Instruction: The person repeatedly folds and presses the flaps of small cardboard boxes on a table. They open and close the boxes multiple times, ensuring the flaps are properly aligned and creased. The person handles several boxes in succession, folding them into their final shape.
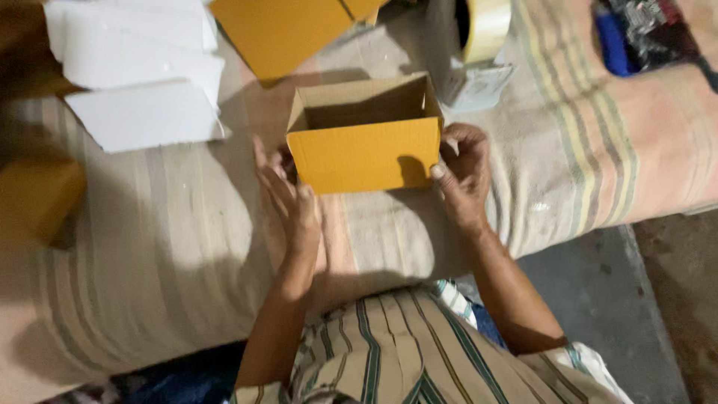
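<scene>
Open yellow-orange cardboard box (364, 144), frame centre, on striped cloth-covered bed (172, 247), long axis left-right | left hand (288, 196) fingers spread flat against its left end | right hand (462, 170) curled, pinching right end | both equally near; grip firmness likely light.

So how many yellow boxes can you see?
3. One open box sits in the middle, with the left hand and right hand on its sides. One flat box lies at the top. One blurry box is at the left edge. More may be hidden.
</scene>
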Action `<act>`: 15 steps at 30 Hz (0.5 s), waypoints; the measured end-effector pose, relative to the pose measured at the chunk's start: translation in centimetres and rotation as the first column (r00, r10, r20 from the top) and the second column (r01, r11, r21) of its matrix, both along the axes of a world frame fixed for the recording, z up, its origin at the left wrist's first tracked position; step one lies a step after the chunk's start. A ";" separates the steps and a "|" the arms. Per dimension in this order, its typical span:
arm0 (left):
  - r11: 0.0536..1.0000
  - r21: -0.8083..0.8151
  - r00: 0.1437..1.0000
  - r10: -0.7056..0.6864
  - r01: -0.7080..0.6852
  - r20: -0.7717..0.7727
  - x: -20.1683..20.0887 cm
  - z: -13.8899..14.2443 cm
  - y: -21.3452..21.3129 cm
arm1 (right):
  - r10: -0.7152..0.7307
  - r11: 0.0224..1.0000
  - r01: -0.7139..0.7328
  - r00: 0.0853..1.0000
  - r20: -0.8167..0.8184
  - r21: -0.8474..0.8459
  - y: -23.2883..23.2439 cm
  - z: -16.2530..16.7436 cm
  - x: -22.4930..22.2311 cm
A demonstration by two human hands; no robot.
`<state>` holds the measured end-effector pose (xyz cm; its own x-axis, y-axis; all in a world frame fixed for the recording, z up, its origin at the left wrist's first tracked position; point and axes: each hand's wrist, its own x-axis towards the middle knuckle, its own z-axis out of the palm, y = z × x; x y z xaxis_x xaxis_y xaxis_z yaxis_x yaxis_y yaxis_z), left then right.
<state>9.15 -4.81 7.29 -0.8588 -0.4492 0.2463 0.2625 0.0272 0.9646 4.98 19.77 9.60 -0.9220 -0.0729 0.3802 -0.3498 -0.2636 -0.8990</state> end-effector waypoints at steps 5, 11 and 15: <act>0.904 0.366 0.961 -0.139 0.222 -0.240 -1.0 0.5 0.4 | 0.085 0.980 -0.082 0.996 -0.010 0.180 1.6 2.0 -0.2; 0.993 0.063 0.994 -0.102 0.104 -0.046 3.6 0.6 1.8 | 0.115 0.992 -0.112 0.992 0.057 -0.057 0.5 0.9 2.7; 0.969 -0.059 0.958 -0.245 0.239 -0.147 5.1 0.2 2.7 | 0.039 0.982 -0.060 0.992 0.118 0.180 0.5 1.1 4.5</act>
<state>14.29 -2.12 7.50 -0.8915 -0.2197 0.3962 0.4096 -0.0170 0.9121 9.49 20.31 10.69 -0.9517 -0.1788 0.2496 -0.2338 -0.1052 -0.9666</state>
